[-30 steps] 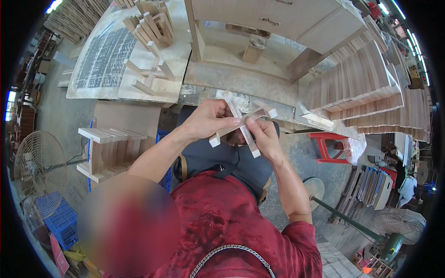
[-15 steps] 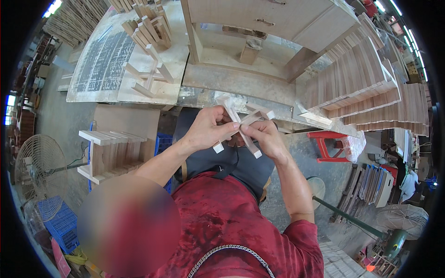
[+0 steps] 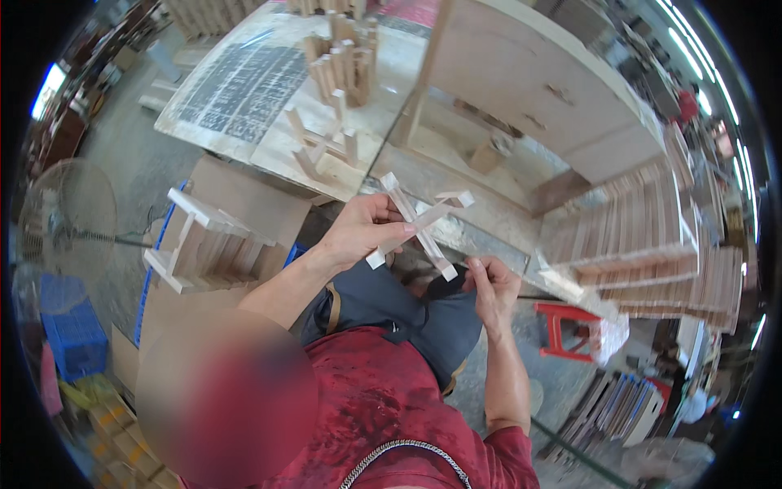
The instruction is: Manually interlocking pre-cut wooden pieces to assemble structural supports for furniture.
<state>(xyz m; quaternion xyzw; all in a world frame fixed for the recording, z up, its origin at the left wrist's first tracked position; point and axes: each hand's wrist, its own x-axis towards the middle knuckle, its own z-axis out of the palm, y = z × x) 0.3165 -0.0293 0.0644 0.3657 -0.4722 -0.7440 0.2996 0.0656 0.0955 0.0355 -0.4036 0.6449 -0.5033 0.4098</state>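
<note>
My left hand (image 3: 364, 232) is closed on a cross-shaped wooden frame (image 3: 423, 222) of pale square bars, with the thumb pressed near where the bars cross. The frame is held over my lap, in front of the workbench edge. To its right and a little nearer, my right hand (image 3: 494, 289) is apart from the frame. Its thumb and fingers are drawn together in a pinch, and I cannot make out what is between them, if anything. A similar wooden cross frame (image 3: 330, 145) with upright legs stands on the bench board to the left.
Bundled wooden sticks (image 3: 346, 65) stand on the bench at the back. A wooden cabinet body (image 3: 538, 73) sits ahead to the right, beside stacked wooden slats (image 3: 631, 228). Left are stacked wooden pieces (image 3: 216, 244); right, a red stool (image 3: 562, 330).
My right hand has let go of the wooden cross frame and moved right and nearer. The left hand keeps the frame. The whole view has turned, shifting the bench rightward.
</note>
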